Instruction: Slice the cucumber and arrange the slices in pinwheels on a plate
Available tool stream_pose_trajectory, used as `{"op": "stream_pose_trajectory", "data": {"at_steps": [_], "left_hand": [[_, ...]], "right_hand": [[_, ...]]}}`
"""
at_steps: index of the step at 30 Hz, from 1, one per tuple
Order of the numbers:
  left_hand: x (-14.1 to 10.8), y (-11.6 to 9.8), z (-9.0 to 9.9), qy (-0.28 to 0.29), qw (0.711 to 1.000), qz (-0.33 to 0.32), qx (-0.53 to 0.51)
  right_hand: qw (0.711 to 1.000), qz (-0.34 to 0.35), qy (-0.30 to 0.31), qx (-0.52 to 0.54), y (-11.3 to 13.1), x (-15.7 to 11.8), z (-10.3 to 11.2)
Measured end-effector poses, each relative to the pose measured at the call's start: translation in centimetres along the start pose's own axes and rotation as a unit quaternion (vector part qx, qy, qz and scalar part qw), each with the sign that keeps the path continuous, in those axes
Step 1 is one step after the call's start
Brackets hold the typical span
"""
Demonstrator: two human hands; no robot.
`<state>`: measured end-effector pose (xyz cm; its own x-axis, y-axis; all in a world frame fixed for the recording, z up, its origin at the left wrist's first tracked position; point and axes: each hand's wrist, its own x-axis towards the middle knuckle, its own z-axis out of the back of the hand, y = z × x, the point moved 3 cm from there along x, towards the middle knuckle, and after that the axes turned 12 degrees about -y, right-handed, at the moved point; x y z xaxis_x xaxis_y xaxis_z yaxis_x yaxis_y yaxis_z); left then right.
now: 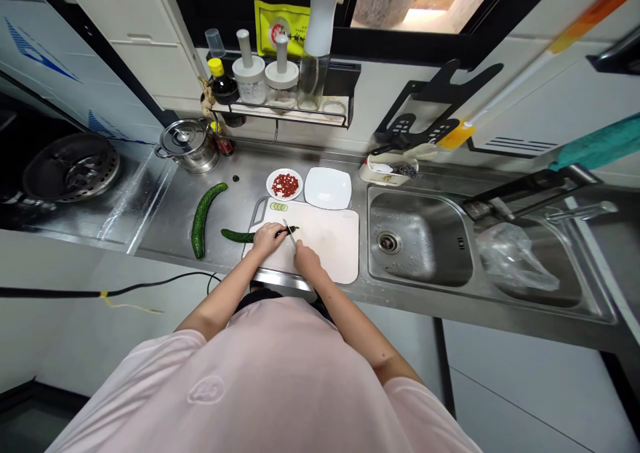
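My left hand (269, 239) is closed over a green cucumber (237, 236), pressing it onto the white cutting board (333, 250). One end of this cucumber sticks out past the board's left edge. In my right hand (307, 261) is a knife (289, 231), its blade beside the fingers of my left hand, at the cucumber's other end. A small dark green piece (295, 228) lies by the blade. Several pale cucumber slices (279, 206) rest in a row near the board's handle. A second, whole cucumber (204, 221) lies on the steel counter to the left.
Behind the board stand a small plate (271, 175) of chopped red pieces and a white square plate (328, 188). A lidded pot (190, 148) is at the back left. On the right are a sink (420, 240) and a plastic bag (515, 256).
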<state>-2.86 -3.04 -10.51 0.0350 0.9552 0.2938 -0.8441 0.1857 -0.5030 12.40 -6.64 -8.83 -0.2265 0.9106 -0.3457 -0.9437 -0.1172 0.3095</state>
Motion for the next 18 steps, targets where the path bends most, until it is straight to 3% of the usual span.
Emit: {"op": "stream_pose_trajectory", "data": {"at_steps": [18], "left_hand": [[-0.1, -0.2, 0.1, 0.01, 1.0, 0.015, -0.001]], "right_hand": [[0.999, -0.011, 0.045, -0.013, -1.5, -3.1, -0.1]]}}
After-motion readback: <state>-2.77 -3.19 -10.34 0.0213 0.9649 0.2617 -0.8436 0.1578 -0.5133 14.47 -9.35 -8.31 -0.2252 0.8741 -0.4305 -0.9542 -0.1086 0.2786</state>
